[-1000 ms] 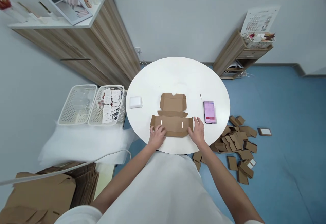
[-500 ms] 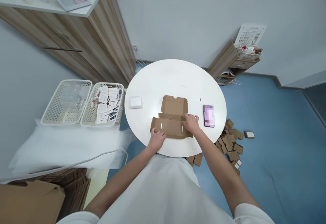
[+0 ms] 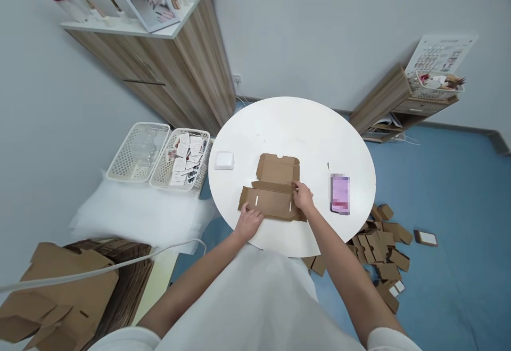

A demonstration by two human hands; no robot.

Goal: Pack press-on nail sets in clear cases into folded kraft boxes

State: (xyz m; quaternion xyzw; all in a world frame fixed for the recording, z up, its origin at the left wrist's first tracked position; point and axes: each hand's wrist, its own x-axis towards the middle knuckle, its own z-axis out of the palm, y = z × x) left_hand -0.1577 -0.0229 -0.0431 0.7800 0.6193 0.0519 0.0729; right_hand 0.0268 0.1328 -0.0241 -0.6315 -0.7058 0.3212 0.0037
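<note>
A brown cardboard box (image 3: 275, 200) lies unfolded on the white round table (image 3: 295, 122), its lid panel spread toward the far side. Two short white slots show in its near panel. My left hand (image 3: 249, 221) grips the near left edge of this panel, with the fingertips on the cardboard. At the right end, my right hand (image 3: 303, 196) has its fingers bent around the side flap close to the fold line. Part of that flap is hidden beneath the hand.
A phone (image 3: 340, 194) lies to the right and a white packet (image 3: 224, 160) to the left. Two white baskets (image 3: 181, 185) stand left of the table, one with cards. Folded boxes (image 3: 383, 255) are heaped on the floor at right; flat cardboard (image 3: 91, 287) is stacked at lower left.
The camera view has shifted, so the surroundings appear farther right. My right hand has closed more tightly at the right flap; my left hand stays at the near left edge.
</note>
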